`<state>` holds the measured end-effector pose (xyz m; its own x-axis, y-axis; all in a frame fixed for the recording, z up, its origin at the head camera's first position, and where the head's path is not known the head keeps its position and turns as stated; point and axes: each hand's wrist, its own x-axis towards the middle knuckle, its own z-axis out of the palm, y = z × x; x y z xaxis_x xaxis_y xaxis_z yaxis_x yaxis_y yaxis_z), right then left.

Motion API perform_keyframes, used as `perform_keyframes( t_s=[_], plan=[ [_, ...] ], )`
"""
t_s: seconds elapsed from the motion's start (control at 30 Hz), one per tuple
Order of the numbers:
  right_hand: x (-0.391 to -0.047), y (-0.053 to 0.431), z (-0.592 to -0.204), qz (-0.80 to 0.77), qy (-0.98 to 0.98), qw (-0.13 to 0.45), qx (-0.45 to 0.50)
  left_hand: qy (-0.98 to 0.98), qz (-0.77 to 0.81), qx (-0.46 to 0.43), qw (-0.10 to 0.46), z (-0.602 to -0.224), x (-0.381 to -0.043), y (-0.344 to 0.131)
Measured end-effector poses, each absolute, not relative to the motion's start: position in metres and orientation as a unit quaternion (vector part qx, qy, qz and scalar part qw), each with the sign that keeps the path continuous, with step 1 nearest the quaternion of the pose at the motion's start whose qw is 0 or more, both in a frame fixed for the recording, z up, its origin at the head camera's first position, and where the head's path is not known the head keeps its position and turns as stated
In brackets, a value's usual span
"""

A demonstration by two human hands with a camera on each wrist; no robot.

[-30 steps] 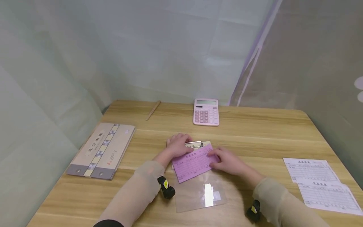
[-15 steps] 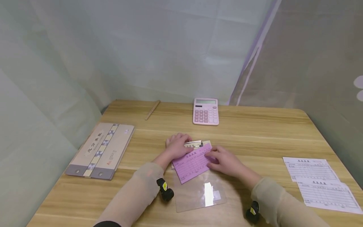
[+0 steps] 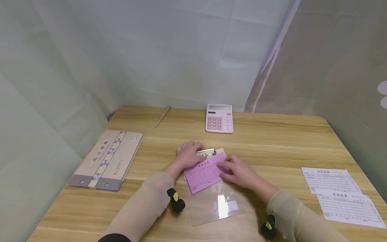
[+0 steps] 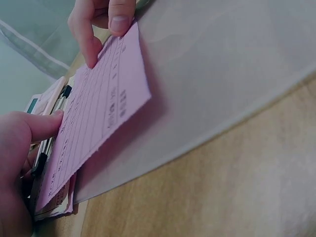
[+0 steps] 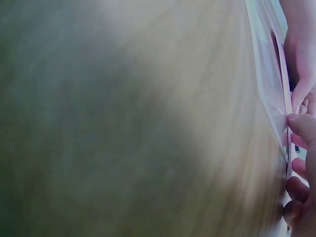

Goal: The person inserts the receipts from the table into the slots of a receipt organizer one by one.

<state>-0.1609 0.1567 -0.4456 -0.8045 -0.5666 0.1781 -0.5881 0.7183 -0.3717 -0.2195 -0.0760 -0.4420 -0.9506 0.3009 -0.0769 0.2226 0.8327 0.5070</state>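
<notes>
A clear clipboard [image 3: 208, 216] lies on the table with its metal clip [image 3: 209, 152] at the far end. Over other slips at the clip is a pink printed slip [image 3: 201, 178], tilted, its lower corner raised off the board in the left wrist view. My left hand [image 3: 188, 156] grips the clip end, thumb on the pink slip and fingers beyond the clip. The right hand [image 3: 240, 173] holds the slip's right edge between thumb and index finger. In the right wrist view, only fingertips [image 5: 301, 128] show at the edge.
A pink calculator [image 3: 219, 118] and a thin wooden stick [image 3: 162, 116] lie at the back of the table. To the left is a brown account book [image 3: 107, 159] with a patterned band. Two white printed forms [image 3: 350, 208] overlap at the right.
My right hand has shifted slightly left along with the slip's edge. The clipboard's near end has swung a little to the right. The left hand keeps its place at the clip.
</notes>
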Motion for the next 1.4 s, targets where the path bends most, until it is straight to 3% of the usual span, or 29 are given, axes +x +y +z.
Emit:
perform_keyframes(
  t_s=[0.27,0.9,1.4],
  plan=[
    [-0.161,0.152,-0.447,0.199,-0.930,0.050,0.303,0.955,0.252,0.136,0.073,-0.442,-0.219,-0.076],
    [-0.158,0.147,-0.444,0.171,-0.933,0.035,0.315,0.959,0.206,0.186,0.048,-0.436,-0.222,-0.076],
    [-0.158,0.142,-0.442,0.123,-0.939,0.057,0.317,0.952,0.189,0.230,0.068,-0.432,-0.234,-0.079]
  ],
)
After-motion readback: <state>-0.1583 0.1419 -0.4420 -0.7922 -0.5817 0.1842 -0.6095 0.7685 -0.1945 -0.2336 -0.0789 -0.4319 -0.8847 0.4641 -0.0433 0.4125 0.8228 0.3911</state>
